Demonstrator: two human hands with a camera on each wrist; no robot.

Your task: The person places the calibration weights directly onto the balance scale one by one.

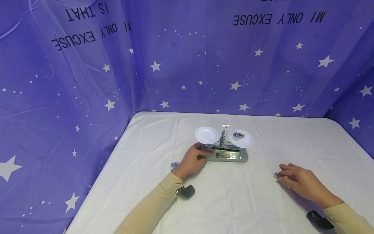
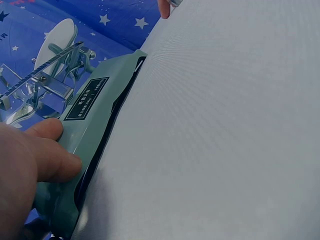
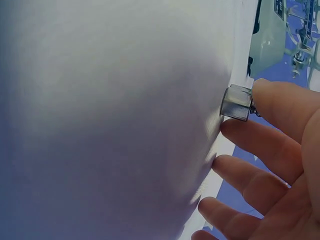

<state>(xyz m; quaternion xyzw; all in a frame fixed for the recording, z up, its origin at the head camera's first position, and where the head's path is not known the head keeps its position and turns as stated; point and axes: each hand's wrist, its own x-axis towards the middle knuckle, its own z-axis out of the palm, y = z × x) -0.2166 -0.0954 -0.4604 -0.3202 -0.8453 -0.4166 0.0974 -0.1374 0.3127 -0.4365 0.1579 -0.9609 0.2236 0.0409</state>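
Purple curtain, rear panel (image 1: 204, 48) — "ONLY EXCUSE" in black capitals, inverted, a cropped "THAT" above. Left panel (image 1: 90, 84), likewise inverted — "ONLY EXCUSE" and "IS THAT". Green balance base (image 2: 114, 75): black nameplate (image 2: 86, 98) lettered "托盘天平"; smaller line beneath too fine to read surely.

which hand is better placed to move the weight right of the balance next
Likely the right hand: its fingertips pinch that weight, while the left hand holds the balance's base.

Grey-green balance base (image 1: 233, 159), white pans (image 1: 206, 136), silvery weight (image 3: 236, 103), purple-blue star-printed curtain (image 1: 181, 74)
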